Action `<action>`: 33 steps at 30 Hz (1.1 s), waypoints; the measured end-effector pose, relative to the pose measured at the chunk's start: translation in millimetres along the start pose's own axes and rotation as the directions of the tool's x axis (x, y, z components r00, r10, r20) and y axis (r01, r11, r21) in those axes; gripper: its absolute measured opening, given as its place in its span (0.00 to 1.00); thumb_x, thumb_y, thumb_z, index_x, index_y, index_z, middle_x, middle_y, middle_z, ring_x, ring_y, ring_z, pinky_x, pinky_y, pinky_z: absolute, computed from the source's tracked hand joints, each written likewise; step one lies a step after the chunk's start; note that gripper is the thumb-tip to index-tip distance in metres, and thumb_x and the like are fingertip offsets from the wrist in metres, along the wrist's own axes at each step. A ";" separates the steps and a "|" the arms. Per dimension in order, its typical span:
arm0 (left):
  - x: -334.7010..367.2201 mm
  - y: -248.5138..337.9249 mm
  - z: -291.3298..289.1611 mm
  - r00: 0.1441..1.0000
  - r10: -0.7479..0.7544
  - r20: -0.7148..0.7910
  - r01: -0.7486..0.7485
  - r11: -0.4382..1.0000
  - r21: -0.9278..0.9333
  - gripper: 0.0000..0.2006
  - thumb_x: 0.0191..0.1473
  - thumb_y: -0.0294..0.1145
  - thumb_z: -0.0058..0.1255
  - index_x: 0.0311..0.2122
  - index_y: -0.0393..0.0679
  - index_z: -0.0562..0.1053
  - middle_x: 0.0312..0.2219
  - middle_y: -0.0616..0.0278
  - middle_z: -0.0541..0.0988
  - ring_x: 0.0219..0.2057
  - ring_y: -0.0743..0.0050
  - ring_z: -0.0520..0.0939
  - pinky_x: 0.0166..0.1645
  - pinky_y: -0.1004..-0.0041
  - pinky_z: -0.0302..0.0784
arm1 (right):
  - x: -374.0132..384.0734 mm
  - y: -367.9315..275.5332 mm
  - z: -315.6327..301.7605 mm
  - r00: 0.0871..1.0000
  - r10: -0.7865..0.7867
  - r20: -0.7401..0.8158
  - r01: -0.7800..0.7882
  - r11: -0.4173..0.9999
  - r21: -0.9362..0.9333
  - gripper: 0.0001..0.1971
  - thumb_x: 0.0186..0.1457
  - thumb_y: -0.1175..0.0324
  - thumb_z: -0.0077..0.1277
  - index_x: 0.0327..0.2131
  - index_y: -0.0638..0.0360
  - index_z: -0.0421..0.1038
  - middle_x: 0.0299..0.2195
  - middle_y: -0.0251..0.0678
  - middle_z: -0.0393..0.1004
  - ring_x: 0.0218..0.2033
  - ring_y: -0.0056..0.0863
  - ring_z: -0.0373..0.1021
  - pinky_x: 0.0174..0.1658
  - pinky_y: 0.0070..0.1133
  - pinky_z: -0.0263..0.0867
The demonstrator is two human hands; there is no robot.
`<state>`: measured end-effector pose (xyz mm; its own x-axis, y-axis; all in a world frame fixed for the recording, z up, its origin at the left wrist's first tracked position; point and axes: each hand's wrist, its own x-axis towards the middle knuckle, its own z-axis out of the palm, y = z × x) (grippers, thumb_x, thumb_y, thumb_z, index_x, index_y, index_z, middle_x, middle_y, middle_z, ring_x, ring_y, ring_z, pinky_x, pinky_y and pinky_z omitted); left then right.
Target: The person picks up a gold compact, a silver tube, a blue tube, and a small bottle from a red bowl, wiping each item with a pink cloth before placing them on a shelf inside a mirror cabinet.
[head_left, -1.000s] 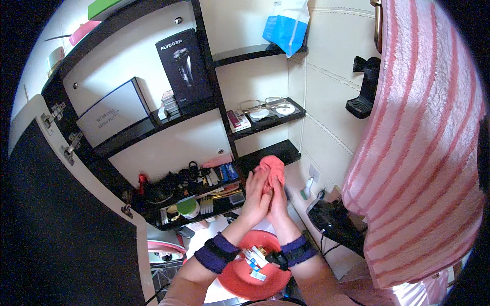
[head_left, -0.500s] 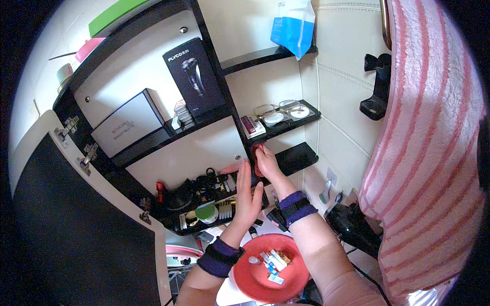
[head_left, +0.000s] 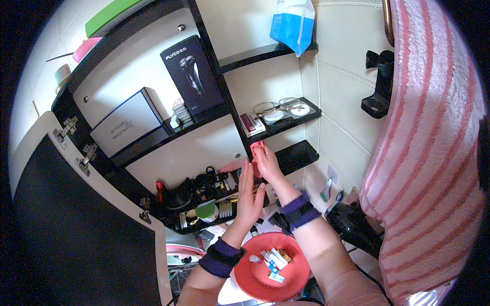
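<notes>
A: What do the fingers have?

B: The right hand [head_left: 267, 163] has its fingers curled around a red cloth [head_left: 256, 147]. A bit sticks out at twelve o'clock and a bit hangs at seven, so its long way goes up and down.

A: And the left hand [head_left: 250, 200]?

B: It has nothing in it that I can see. It is flat, fingers together and pointing up to twelve, with the thumb spread out.

A: Which hand is nearer the cloth?

B: The right one, because it holds it. The left fingertips are just beside it, at nine o'clock from its low end. I can't tell if they touch.

A: What else is around the cloth?

B: A black shelf [head_left: 298, 158] is near, at three o'clock. Some glasses [head_left: 277, 107] are higher, at one. A jar with a green lid [head_left: 206, 211] is between seven and eight. Farther down, at six, a red bowl [head_left: 255, 285] holds little packets [head_left: 275, 260].
</notes>
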<state>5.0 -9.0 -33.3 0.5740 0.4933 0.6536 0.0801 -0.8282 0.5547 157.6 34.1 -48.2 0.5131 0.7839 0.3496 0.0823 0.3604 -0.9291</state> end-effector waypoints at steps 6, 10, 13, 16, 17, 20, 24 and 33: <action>-4.0 -1.0 6.5 0.999 -0.053 -0.001 0.053 0.998 -0.045 0.31 0.57 0.28 0.45 0.64 0.37 0.51 0.64 0.45 0.51 0.65 0.49 0.51 0.66 0.61 0.47 | 29.3 33.3 -4.0 0.972 -0.232 -0.043 0.210 0.934 -0.288 0.12 0.59 0.69 0.37 0.40 0.66 0.68 0.35 0.45 0.73 0.39 0.40 0.69 0.45 0.31 0.64; -7.1 -1.9 14.9 0.998 -0.062 0.003 0.062 0.998 -0.027 0.32 0.57 0.27 0.46 0.65 0.41 0.50 0.65 0.49 0.48 0.66 0.56 0.51 0.65 0.65 0.52 | 5.4 31.4 -15.1 0.995 -0.095 0.015 0.084 0.780 -0.620 0.13 0.56 0.69 0.40 0.40 0.64 0.70 0.39 0.54 0.72 0.42 0.53 0.68 0.46 0.37 0.65; -7.6 0.5 21.0 0.992 -0.126 -0.006 0.124 0.983 -0.137 0.32 0.56 0.27 0.47 0.65 0.41 0.51 0.66 0.49 0.47 0.66 0.56 0.51 0.65 0.66 0.52 | -10.9 26.4 -20.5 0.943 -0.249 0.218 0.331 0.705 -0.627 0.15 0.56 0.67 0.40 0.43 0.57 0.73 0.43 0.49 0.74 0.45 0.47 0.70 0.48 0.34 0.67; -9.1 3.3 22.5 0.994 -0.109 -0.022 0.107 0.990 -0.094 0.32 0.56 0.27 0.46 0.65 0.40 0.51 0.66 0.48 0.47 0.66 0.57 0.51 0.65 0.66 0.52 | -12.9 27.4 -24.1 0.973 0.149 0.178 0.075 0.522 -0.849 0.14 0.55 0.66 0.42 0.43 0.53 0.74 0.43 0.47 0.75 0.45 0.45 0.71 0.47 0.34 0.68; -10.0 3.7 22.0 0.997 -0.072 -0.042 0.071 0.997 -0.033 0.32 0.57 0.27 0.46 0.65 0.40 0.50 0.65 0.49 0.48 0.65 0.59 0.53 0.65 0.68 0.52 | -12.5 29.4 -22.4 0.980 0.019 0.200 0.169 0.464 -0.870 0.14 0.54 0.66 0.42 0.40 0.56 0.75 0.41 0.46 0.76 0.42 0.44 0.72 0.45 0.33 0.69; -18.9 3.3 17.9 0.990 -0.134 -0.040 0.127 0.981 -0.145 0.31 0.57 0.27 0.45 0.64 0.39 0.51 0.65 0.49 0.50 0.65 0.61 0.55 0.65 0.69 0.52 | -12.6 33.3 -31.6 1.000 -0.013 0.024 0.027 0.282 -0.959 0.09 0.49 0.69 0.47 0.32 0.58 0.75 0.34 0.42 0.77 0.38 0.41 0.72 0.45 0.32 0.67; -47.1 1.8 12.3 0.967 -0.237 -0.097 0.203 0.939 -0.276 0.29 0.56 0.29 0.46 0.63 0.39 0.54 0.63 0.47 0.56 0.64 0.52 0.57 0.65 0.63 0.50 | -7.2 27.1 -64.3 0.921 -0.298 -0.249 -0.184 0.231 -0.956 0.14 0.50 0.67 0.47 0.41 0.57 0.73 0.48 0.33 0.71 0.44 0.38 0.68 0.43 0.32 0.68; -124.6 -8.5 19.3 0.887 -0.433 -0.158 0.364 0.869 -0.336 0.27 0.54 0.21 0.45 0.60 0.41 0.60 0.59 0.53 0.63 0.62 0.59 0.61 0.65 0.68 0.52 | -37.8 28.7 -39.2 0.910 -0.380 0.164 0.248 0.183 -0.951 0.08 0.46 0.66 0.51 0.32 0.47 0.76 0.35 0.29 0.75 0.37 0.37 0.66 0.41 0.29 0.65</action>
<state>-51.5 -68.6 -129.4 0.3455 0.8386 0.4212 0.0043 -0.4503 0.8929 174.0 -5.0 -92.8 0.2954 0.6600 0.6907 0.9551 -0.2207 -0.1977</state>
